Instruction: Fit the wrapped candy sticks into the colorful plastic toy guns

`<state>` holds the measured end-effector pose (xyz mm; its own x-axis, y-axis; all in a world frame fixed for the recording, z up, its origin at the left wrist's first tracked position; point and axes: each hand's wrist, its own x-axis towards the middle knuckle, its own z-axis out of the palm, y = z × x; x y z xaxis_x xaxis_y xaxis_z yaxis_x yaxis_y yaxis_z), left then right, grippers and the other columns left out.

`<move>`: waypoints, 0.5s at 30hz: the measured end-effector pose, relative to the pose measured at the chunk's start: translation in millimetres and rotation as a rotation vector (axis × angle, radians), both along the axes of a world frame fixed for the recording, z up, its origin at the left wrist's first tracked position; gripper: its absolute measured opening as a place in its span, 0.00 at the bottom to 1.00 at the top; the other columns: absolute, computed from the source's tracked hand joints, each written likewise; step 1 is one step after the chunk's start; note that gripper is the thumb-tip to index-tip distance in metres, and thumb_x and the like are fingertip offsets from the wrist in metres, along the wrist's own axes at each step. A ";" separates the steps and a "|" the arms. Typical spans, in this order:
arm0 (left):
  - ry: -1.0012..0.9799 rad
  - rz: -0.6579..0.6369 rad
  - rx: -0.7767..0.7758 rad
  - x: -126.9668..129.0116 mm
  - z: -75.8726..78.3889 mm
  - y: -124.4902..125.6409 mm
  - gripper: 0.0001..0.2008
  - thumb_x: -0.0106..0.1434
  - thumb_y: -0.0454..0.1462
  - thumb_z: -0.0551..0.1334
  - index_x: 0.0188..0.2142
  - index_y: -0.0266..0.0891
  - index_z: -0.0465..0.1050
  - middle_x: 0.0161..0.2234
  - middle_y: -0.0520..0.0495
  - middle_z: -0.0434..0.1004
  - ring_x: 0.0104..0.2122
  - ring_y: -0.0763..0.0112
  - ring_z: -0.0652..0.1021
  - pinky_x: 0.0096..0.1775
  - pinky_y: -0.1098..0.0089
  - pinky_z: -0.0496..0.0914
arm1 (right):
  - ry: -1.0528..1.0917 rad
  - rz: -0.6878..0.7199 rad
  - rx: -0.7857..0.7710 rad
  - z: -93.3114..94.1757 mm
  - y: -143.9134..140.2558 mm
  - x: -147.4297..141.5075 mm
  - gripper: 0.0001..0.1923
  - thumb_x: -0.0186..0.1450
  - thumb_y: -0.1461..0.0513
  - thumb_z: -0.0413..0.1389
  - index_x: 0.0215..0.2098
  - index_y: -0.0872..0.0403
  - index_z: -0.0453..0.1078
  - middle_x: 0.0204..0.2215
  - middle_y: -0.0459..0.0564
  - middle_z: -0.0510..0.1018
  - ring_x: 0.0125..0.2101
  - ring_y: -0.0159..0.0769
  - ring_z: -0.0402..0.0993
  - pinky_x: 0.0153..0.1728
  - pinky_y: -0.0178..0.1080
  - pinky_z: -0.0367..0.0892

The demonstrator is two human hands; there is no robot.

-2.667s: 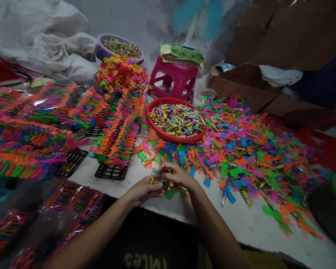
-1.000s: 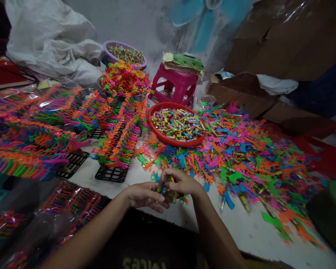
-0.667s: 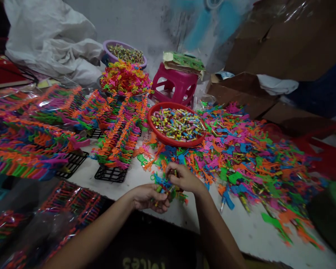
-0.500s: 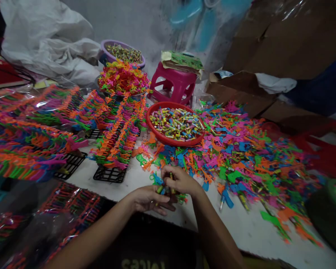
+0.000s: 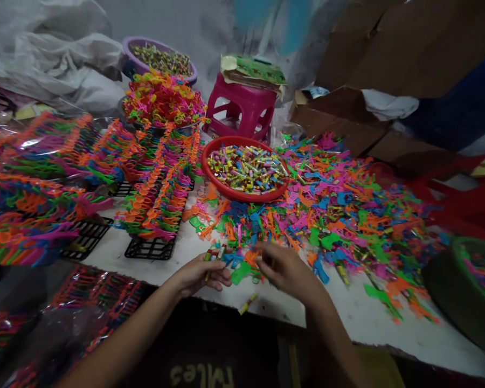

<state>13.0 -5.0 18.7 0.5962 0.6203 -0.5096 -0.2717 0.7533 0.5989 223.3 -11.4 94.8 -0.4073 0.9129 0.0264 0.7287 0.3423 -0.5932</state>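
The left hand (image 5: 198,274) has its fingers closed on a few small sticks (image 5: 214,255); a loose yellow stick (image 5: 247,303) lies aslant on the table (image 5: 359,318), just below the loosely curled, seemingly empty right hand (image 5: 285,268), which is nearer.

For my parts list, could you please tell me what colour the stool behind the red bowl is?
The stool is pink; the head view shows it.
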 end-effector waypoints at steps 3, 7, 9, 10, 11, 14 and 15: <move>-0.036 0.051 -0.050 1.3 -3.0 -2.7 0.14 0.50 0.34 0.66 0.37 0.35 0.70 0.30 0.44 0.78 0.32 0.65 0.78 0.30 0.71 0.71 | -0.335 0.169 -0.172 -13.5 -35.6 9.4 0.14 0.55 0.67 0.51 0.40 0.51 0.67 0.31 0.49 0.75 0.28 0.35 0.72 0.27 0.32 0.59; 0.001 0.118 -0.093 15.5 -7.4 -3.6 0.10 0.52 0.40 0.64 0.27 0.32 0.71 0.20 0.48 0.75 0.25 0.69 0.77 0.30 0.70 0.72 | -0.495 0.095 -0.251 -44.3 -46.3 10.2 0.09 0.55 0.68 0.49 0.33 0.55 0.67 0.28 0.53 0.76 0.26 0.37 0.72 0.24 0.33 0.59; 0.008 0.166 -0.095 22.7 -5.8 -4.2 0.11 0.53 0.40 0.63 0.30 0.32 0.72 0.22 0.46 0.76 0.26 0.68 0.78 0.30 0.69 0.72 | -0.330 -0.052 -0.217 -49.9 -35.8 8.5 0.07 0.58 0.65 0.48 0.34 0.55 0.66 0.25 0.50 0.75 0.24 0.35 0.72 0.24 0.32 0.60; -0.015 0.201 -0.093 26.0 -3.9 -4.8 0.10 0.53 0.38 0.64 0.32 0.32 0.72 0.26 0.45 0.77 0.29 0.67 0.78 0.32 0.69 0.72 | -0.212 -0.129 -0.192 -49.8 -28.6 6.1 0.07 0.58 0.64 0.48 0.35 0.55 0.66 0.23 0.48 0.74 0.24 0.34 0.71 0.24 0.32 0.61; -0.052 0.238 -0.089 29.1 -1.3 -5.5 0.10 0.52 0.36 0.64 0.34 0.33 0.72 0.31 0.44 0.78 0.33 0.66 0.78 0.34 0.70 0.72 | -0.097 -0.194 -0.174 -48.5 -21.1 2.3 0.08 0.59 0.62 0.48 0.35 0.55 0.66 0.22 0.47 0.73 0.23 0.33 0.71 0.24 0.32 0.62; -0.179 0.328 -0.048 37.2 7.5 -7.4 0.12 0.50 0.31 0.66 0.37 0.35 0.72 0.37 0.46 0.76 0.37 0.69 0.76 0.37 0.74 0.71 | 0.111 -0.215 -0.145 -43.1 -2.5 -17.6 0.09 0.60 0.61 0.48 0.37 0.54 0.66 0.22 0.45 0.73 0.21 0.31 0.70 0.23 0.32 0.64; -0.200 0.358 -0.036 38.7 9.7 -7.3 0.13 0.49 0.30 0.66 0.36 0.34 0.72 0.35 0.47 0.77 0.35 0.71 0.76 0.36 0.76 0.70 | 0.130 -0.156 -0.119 -42.1 1.1 -25.4 0.09 0.59 0.63 0.48 0.38 0.53 0.66 0.25 0.46 0.74 0.24 0.32 0.71 0.25 0.33 0.66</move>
